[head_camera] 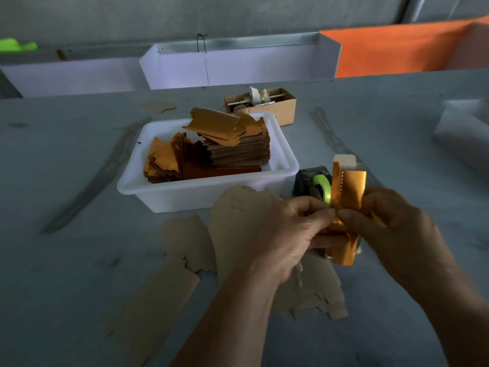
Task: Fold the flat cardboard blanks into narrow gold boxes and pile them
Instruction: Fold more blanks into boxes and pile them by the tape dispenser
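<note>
I hold a partly folded gold box [348, 190] upright between both hands, above the grey table at the right of centre. My left hand [287, 234] pinches its left edge with thumb and fingertips. My right hand [391, 229] grips its right side, fingers curled round it. A pale flap sticks up at the box's top end. A stack of flat gold blanks [238, 147] fills a white plastic tub [185, 197] behind my hands. Several brown-side-up blanks [232, 229] lie spread on the table under my forearms.
A black tape dispenser with a green roll [318, 185] stands just behind the held box. A small open cardboard carton [277, 107] sits behind the tub. White bins [238, 64] line the back edge, with an orange panel [397, 46] beside them.
</note>
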Action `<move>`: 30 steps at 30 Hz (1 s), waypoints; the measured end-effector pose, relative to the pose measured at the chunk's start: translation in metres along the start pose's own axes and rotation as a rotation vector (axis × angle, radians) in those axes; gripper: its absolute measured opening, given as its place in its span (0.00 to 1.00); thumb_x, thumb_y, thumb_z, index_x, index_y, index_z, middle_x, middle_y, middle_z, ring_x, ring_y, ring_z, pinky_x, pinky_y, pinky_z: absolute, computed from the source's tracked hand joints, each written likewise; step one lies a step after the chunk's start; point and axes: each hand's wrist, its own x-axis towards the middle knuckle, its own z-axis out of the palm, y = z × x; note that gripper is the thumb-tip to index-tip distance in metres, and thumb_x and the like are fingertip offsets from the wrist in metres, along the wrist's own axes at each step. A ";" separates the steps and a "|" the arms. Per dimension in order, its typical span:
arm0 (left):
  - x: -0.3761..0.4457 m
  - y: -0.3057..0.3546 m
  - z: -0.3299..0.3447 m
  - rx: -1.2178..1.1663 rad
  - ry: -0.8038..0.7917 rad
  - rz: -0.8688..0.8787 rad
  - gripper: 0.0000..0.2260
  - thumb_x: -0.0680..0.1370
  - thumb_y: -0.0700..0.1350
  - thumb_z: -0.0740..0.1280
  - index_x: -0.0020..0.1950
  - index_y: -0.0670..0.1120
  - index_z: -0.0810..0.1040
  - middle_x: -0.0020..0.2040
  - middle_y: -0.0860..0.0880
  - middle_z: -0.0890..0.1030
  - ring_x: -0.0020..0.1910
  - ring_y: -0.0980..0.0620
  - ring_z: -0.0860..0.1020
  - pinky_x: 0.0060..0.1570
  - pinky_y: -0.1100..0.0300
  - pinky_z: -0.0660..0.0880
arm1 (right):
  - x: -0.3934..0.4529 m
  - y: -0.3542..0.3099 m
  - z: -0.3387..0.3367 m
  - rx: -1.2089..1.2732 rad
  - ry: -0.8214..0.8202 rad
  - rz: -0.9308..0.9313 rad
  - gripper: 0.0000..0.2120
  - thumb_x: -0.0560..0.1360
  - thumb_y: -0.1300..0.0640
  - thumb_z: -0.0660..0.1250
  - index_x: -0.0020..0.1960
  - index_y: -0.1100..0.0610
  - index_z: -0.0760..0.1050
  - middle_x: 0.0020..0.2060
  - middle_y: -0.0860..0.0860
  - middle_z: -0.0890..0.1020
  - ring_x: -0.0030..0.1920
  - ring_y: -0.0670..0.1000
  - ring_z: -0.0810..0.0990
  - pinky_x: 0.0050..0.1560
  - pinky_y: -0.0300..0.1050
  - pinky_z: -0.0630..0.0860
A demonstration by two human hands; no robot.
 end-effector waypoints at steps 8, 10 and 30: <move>0.000 0.001 0.000 -0.056 -0.034 -0.047 0.05 0.79 0.36 0.63 0.50 0.40 0.78 0.43 0.44 0.81 0.39 0.51 0.82 0.44 0.58 0.81 | 0.010 0.014 -0.014 0.199 -0.190 0.183 0.10 0.77 0.61 0.63 0.39 0.63 0.77 0.22 0.46 0.76 0.22 0.40 0.71 0.22 0.31 0.67; 0.000 0.003 0.004 -0.112 -0.023 -0.056 0.10 0.80 0.34 0.61 0.60 0.36 0.75 0.44 0.42 0.81 0.38 0.52 0.82 0.42 0.59 0.81 | 0.013 0.020 -0.019 0.214 -0.156 0.178 0.10 0.77 0.56 0.64 0.39 0.55 0.79 0.29 0.52 0.80 0.28 0.49 0.76 0.26 0.44 0.73; -0.097 0.006 -0.142 1.295 0.638 -0.779 0.31 0.68 0.58 0.74 0.64 0.47 0.68 0.65 0.43 0.65 0.67 0.41 0.65 0.65 0.51 0.67 | 0.026 0.087 0.002 -0.655 0.183 0.273 0.12 0.77 0.58 0.61 0.58 0.61 0.75 0.57 0.62 0.71 0.56 0.64 0.68 0.57 0.57 0.68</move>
